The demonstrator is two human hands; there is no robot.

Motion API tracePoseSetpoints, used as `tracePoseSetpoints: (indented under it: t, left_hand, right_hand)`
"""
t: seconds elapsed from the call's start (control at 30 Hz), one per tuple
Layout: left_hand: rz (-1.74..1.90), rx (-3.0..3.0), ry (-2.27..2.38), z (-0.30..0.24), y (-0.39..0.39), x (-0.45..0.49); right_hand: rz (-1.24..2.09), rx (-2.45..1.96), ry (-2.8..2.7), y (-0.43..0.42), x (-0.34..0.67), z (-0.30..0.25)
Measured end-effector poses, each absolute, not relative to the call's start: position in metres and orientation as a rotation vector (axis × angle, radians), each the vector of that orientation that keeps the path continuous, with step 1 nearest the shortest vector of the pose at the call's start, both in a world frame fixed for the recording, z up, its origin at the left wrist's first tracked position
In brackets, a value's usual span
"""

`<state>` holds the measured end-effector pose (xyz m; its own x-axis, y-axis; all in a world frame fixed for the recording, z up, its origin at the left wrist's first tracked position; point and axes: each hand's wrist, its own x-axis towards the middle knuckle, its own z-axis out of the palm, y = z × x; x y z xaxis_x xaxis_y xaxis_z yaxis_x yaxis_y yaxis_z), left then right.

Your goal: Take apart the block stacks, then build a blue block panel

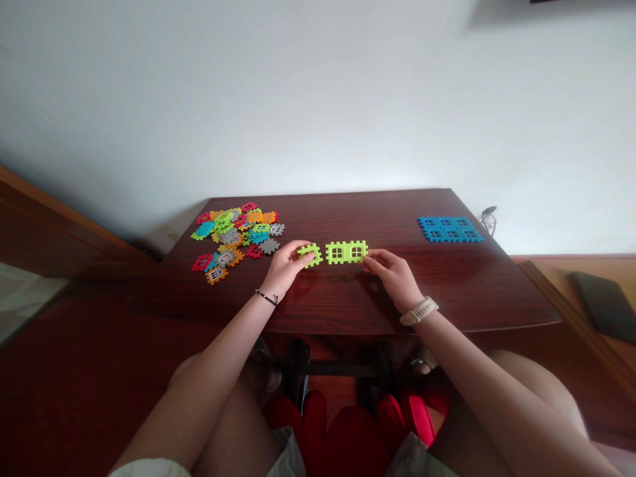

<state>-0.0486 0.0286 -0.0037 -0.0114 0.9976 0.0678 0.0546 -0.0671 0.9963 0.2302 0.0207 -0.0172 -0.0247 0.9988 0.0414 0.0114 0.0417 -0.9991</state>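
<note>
My left hand [287, 267] pinches a single lime-green interlocking tile [317, 249] with a notched edge. Facing it, a joined pair of lime-green window tiles [346, 252] is held at its right end by my right hand [395, 275]. A narrow gap separates the single tile from the pair. Both pieces are held up over the middle of the dark wooden table [318, 305]. My fingers cover part of the single tile.
On the table's left lies a heap of multicoloured interlocking tiles [229, 236], some with white or grey window inserts. A flat blue panel of joined window tiles [450, 230] rests at the right. Behind the table stands a pale wall [318, 99]; a black cable [489, 212] shows beyond its right edge.
</note>
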Motion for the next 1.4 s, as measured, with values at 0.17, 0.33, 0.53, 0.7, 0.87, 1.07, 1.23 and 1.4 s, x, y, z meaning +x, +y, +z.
tracePoseSetpoints:
  t: [0.17, 0.33, 0.53, 0.7, 0.87, 1.07, 1.23, 1.4]
  left_hand:
    - [1.223, 1.307, 1.229, -0.008, 0.028, -0.044]
    - [1.215, 1.338, 1.239, -0.006, 0.028, -0.042]
    - [1.202, 1.358, 1.233, -0.002, 0.027, -0.04]
    - [1.188, 1.373, 1.251, 0.001, 0.026, -0.039]
    - [1.222, 1.331, 1.211, 0.0, 0.025, -0.036]
    - [1.211, 1.199, 1.157, -0.002, 0.023, -0.034]
    - [1.193, 1.138, 1.133, 0.0, 0.02, -0.031]
    - [1.2, 1.123, 1.126, 0.001, 0.019, -0.031]
  right_hand:
    - [1.202, -1.177, -1.244, 0.021, 0.23, -0.017]
    - [1.195, -1.178, -1.253, 0.021, 0.229, -0.017]
    - [1.171, -1.197, -1.294, 0.02, 0.23, -0.018]
    - [1.15, -1.203, -1.33, 0.02, 0.23, -0.017]
    - [1.146, -1.204, -1.332, 0.02, 0.23, -0.018]
    - [1.127, -1.206, -1.339, 0.019, 0.231, -0.019]
    - [1.132, -1.211, -1.335, 0.019, 0.23, -0.017]
    - [1.138, -1.209, -1.321, 0.019, 0.23, -0.017]
